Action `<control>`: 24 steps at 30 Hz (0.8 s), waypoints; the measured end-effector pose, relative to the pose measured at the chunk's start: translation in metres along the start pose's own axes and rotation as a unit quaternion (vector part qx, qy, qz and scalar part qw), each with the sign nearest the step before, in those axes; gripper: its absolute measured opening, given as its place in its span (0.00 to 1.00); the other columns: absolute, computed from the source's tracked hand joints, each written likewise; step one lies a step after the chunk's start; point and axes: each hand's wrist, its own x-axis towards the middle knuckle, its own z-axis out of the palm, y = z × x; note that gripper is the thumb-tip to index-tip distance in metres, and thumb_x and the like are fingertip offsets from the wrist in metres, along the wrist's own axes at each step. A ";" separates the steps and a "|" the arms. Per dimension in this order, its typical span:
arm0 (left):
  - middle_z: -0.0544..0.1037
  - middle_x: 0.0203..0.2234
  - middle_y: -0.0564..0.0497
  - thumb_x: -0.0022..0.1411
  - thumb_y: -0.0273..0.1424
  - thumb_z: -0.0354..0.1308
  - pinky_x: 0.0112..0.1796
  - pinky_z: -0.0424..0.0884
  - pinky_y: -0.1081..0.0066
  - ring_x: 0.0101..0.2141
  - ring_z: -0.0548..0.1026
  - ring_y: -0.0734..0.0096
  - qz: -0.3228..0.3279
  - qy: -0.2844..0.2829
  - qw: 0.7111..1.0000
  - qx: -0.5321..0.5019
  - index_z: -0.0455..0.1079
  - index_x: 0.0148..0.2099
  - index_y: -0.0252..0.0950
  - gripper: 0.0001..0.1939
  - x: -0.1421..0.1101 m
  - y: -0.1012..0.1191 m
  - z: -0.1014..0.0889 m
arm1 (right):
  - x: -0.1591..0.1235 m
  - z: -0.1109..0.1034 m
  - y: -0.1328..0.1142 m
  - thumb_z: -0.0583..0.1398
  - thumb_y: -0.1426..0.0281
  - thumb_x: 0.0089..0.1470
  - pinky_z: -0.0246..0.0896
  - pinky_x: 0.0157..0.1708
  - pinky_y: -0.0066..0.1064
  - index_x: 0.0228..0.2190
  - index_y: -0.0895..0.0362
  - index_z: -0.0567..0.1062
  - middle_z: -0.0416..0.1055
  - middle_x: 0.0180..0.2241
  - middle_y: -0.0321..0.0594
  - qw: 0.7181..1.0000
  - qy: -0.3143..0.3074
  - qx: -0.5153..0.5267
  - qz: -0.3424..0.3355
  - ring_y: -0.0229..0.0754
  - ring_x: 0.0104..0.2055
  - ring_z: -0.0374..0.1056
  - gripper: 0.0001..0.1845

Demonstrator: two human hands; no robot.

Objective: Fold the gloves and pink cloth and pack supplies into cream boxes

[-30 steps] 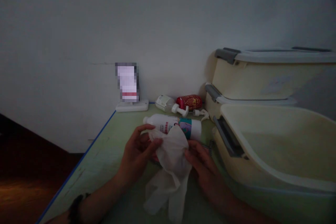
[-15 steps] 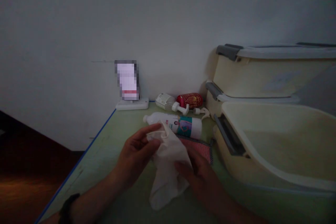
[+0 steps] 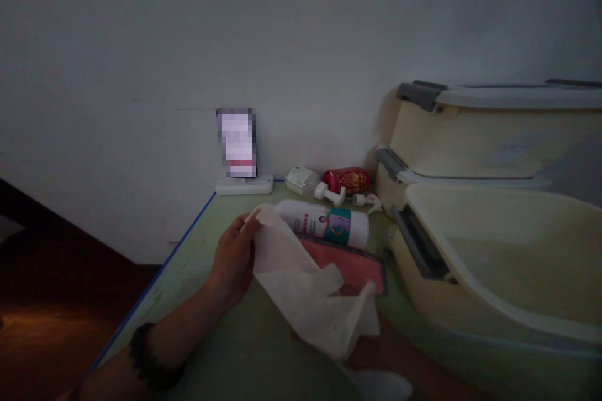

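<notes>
- L hand (image 3: 230, 257) pinching the upper-left end of thin white glove (image 3: 296, 294), thumb & fingers closed on it; dark bracelet (image 3: 153, 354) round that wrist
- R hand (image 3: 364, 351) mostly hidden behind/under glove's lower-right end, can't tell if gripping or just propping it
- Glove stretched slantwise btwn both hands, above green table (image 3: 197, 282), creased, lower-right part flared & a bit blurred
- White bottle (image 3: 305, 218) on its side just behind glove, teal/purple label toward R end; glove covers its L end
- Pink cloth (image 3: 350, 263) w/ dark edging flat on table, in front of bottle, partly under glove in view
- Further back, nr wall: clear pump bottle (image 3: 301, 182) lying down, red container (image 3: 347, 180) beside it, loose pump head (image 3: 367, 201) to the R
- Back L: phone (image 3: 239, 141) upright on white stand (image 3: 244, 185), screen pixelated
- R side: open cream bin (image 3: 512, 244), stacked bins (image 3: 465, 141) w/ grey clips behind
</notes>
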 end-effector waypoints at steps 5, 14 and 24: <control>0.65 0.16 0.60 0.47 0.35 0.62 0.17 0.61 0.82 0.17 0.64 0.81 0.031 -0.010 0.999 -0.011 0.60 0.25 0.36 0.13 -0.002 0.001 -0.002 | -0.007 0.000 -0.003 0.57 0.78 0.43 0.67 0.34 0.25 0.37 0.58 0.68 0.71 0.35 0.40 0.968 -0.075 0.234 -0.045 0.35 0.36 0.68 0.15; 0.77 0.26 0.55 0.45 0.28 0.65 0.26 0.70 0.74 0.25 0.74 0.71 0.004 -0.162 0.986 0.031 0.57 0.50 0.42 0.30 -0.013 0.001 0.005 | -0.004 0.003 0.002 0.57 0.75 0.49 0.60 0.47 0.37 0.50 0.47 0.55 0.66 0.44 0.38 0.888 -0.066 0.430 0.151 0.39 0.46 0.64 0.28; 0.72 0.23 0.57 0.49 0.34 0.62 0.21 0.67 0.78 0.21 0.70 0.77 0.009 -0.120 0.992 0.037 0.64 0.34 0.36 0.12 -0.008 0.000 0.000 | -0.002 -0.006 -0.001 0.55 0.79 0.47 0.58 0.47 0.35 0.30 0.52 0.72 0.61 0.51 0.40 0.866 -0.065 0.474 0.148 0.43 0.54 0.57 0.11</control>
